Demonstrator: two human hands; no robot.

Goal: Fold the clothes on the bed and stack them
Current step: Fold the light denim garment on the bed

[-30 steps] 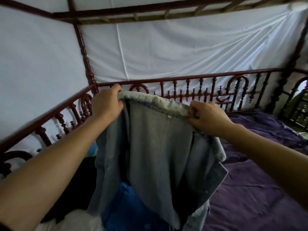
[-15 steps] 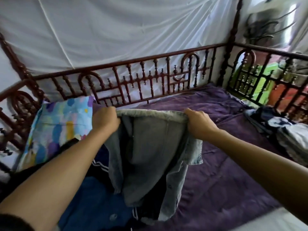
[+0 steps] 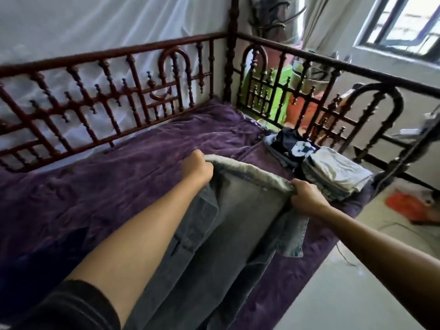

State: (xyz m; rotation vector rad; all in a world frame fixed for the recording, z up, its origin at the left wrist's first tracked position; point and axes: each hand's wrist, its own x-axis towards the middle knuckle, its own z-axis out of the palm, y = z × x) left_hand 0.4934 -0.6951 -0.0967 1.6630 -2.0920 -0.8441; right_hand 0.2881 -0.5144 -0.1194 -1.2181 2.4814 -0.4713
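A grey denim jacket (image 3: 240, 225) with a fleecy collar hangs from both my hands over the purple bed cover (image 3: 107, 177). My left hand (image 3: 196, 166) grips the collar's left end and my right hand (image 3: 307, 198) grips its right end. The jacket's lower part drapes down toward me between my forearms. Just beyond my right hand, near the bed's foot, stands a stack of folded clothes (image 3: 333, 175), light grey on top, with a dark navy printed garment (image 3: 295, 148) folded behind it.
A dark red wooden railing (image 3: 114, 91) runs along the bed's far side and a darker railing (image 3: 316, 91) closes the foot end. The bed's near edge drops to a pale floor (image 3: 345, 282) on the right. An orange item (image 3: 409, 206) lies on that floor.
The jacket has been carried rightward and lowered toward the foot of the bed. My view turned right: the pillow and the pile of unfolded clothes left the frame, the folded stack came close.
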